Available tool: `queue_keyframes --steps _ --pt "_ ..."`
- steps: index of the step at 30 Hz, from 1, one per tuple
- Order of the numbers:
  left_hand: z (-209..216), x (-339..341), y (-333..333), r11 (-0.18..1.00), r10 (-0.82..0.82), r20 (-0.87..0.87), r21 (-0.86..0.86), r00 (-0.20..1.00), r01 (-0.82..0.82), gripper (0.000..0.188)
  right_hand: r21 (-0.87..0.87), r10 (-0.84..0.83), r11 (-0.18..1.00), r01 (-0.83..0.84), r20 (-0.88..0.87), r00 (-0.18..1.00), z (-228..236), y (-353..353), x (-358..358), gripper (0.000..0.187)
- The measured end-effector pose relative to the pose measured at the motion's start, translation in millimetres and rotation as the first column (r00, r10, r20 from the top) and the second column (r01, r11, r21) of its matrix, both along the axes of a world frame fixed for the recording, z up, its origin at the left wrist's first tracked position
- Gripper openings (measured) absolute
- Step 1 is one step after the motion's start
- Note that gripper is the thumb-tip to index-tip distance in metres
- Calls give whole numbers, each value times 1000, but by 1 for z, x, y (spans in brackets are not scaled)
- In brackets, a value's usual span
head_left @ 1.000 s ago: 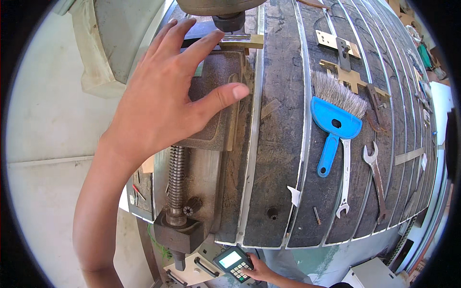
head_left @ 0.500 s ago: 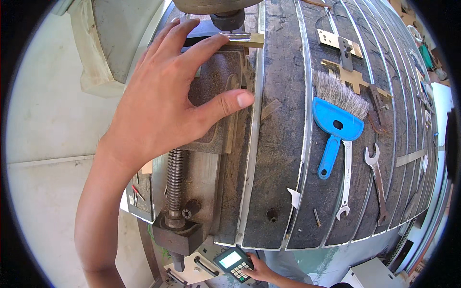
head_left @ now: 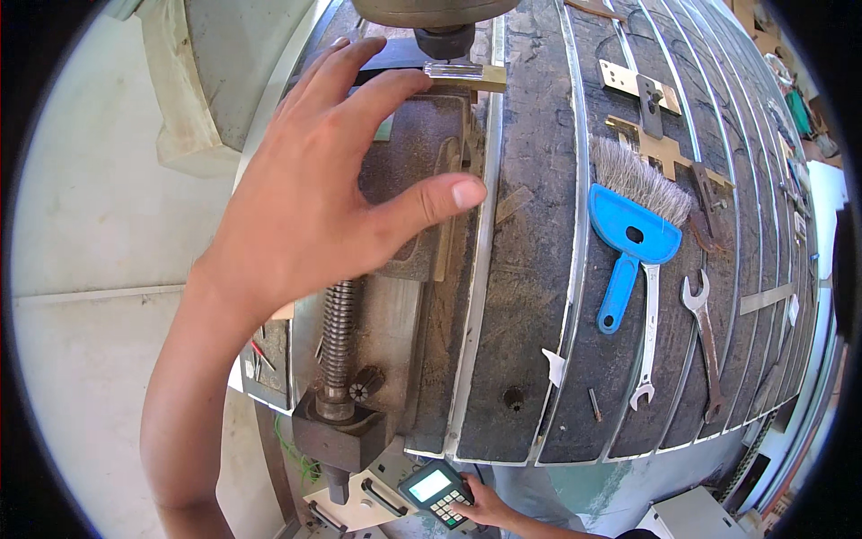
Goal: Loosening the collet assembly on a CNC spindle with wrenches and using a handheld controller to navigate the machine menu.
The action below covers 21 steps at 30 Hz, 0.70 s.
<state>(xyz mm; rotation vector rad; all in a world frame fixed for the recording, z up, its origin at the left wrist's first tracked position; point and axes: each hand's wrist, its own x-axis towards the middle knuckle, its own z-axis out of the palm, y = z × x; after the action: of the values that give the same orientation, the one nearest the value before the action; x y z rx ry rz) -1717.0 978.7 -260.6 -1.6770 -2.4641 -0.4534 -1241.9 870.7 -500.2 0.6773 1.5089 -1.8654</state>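
My left hand [head_left: 301, 202] is stretched over the machine vise [head_left: 415, 135], fingers spread and thumb pointing right, holding nothing. Its index fingertip is close to a brass-coloured metal bar [head_left: 492, 79] at the vise's far end; I cannot tell if they touch. Right above that bar hangs the spindle [head_left: 444, 41] of the machine, with a thin tool under it. Low in the view, my right hand [head_left: 487, 505] grips a handheld controller [head_left: 427, 486] with a lit screen, its thumb on the keys.
On the slotted machine table right of the vise lie a blue brush [head_left: 633, 225], two open-ended wrenches [head_left: 648, 332], a small pin [head_left: 594, 404] and a white scrap [head_left: 553, 366]. Brass plates with clamps [head_left: 650, 103] are farther back. The vise screw [head_left: 338, 332] points toward me.
The vise and spindle appear slightly farther right and lower in the picture. My left hand stays spread over the vise, and my right hand keeps hold of the controller.
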Motion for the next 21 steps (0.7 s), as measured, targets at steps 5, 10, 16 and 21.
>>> queue_keyframes --steps 5,10,16,21 --pt "29 40 -59 950 42 330 278 943 -139 36 -12 -46 999 46 17 999 2 0 0 69" --pt "14 115 -162 648 433 541 370 721 -666 16 -39 -47 998 51 98 994 12 5 -1 68" --pt "-34 222 -278 257 615 716 212 329 -943 15 -33 -95 995 94 -33 995 13 -11 5 70" --pt "-90 314 -312 343 705 702 -217 98 -914 16 -9 -63 998 63 33 997 20 -9 4 70"
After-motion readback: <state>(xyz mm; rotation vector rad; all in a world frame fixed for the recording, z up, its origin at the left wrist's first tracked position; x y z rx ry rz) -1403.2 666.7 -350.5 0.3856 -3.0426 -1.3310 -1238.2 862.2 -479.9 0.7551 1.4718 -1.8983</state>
